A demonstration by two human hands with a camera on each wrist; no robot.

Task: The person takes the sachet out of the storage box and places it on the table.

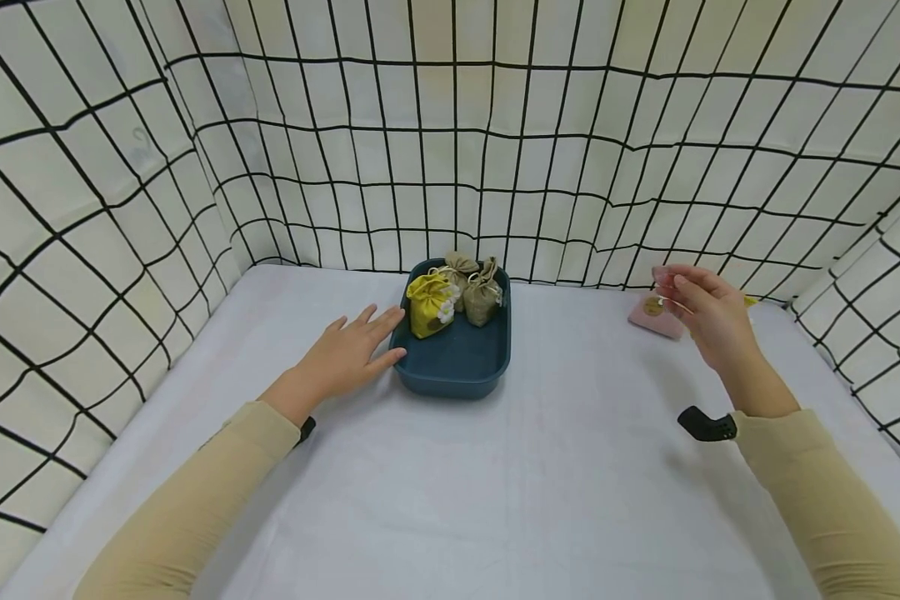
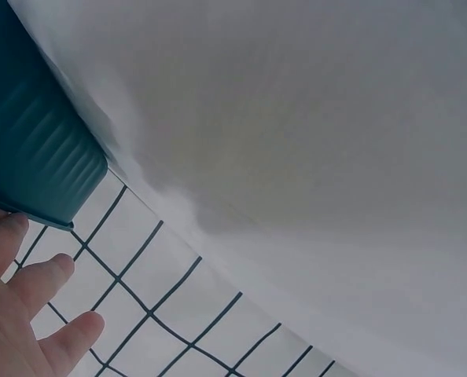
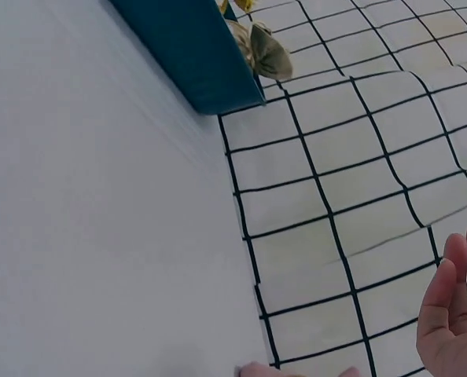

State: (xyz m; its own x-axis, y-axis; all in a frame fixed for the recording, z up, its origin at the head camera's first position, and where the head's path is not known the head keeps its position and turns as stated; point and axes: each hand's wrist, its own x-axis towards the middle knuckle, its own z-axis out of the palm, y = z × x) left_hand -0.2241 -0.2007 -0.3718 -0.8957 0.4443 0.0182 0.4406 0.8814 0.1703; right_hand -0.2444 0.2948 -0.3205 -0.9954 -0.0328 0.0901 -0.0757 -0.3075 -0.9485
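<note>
A dark blue tub (image 1: 453, 387) holds a yellow drawstring pouch (image 1: 425, 308) with white flowers and two tan drawstring pouches (image 1: 482, 302). My left hand (image 1: 348, 354) lies at the tub's left side, fingers spread and touching its rim; in the left wrist view its fingertips (image 2: 56, 267) are near the rim. My right hand (image 1: 708, 312) is raised at the far right, pinching a small pink see-through thing (image 1: 664, 279) between thumb and fingers. Below it a flat pink packet (image 1: 648, 321) with a gold round spot is on the table, partly hidden by the hand.
A white cloth covers the table (image 1: 495, 500). White walls with a black grid (image 1: 457, 133) rise at the back and both sides. A bit of something yellow (image 1: 751, 301) shows behind my right hand. Each wrist wears a black device (image 1: 705, 425).
</note>
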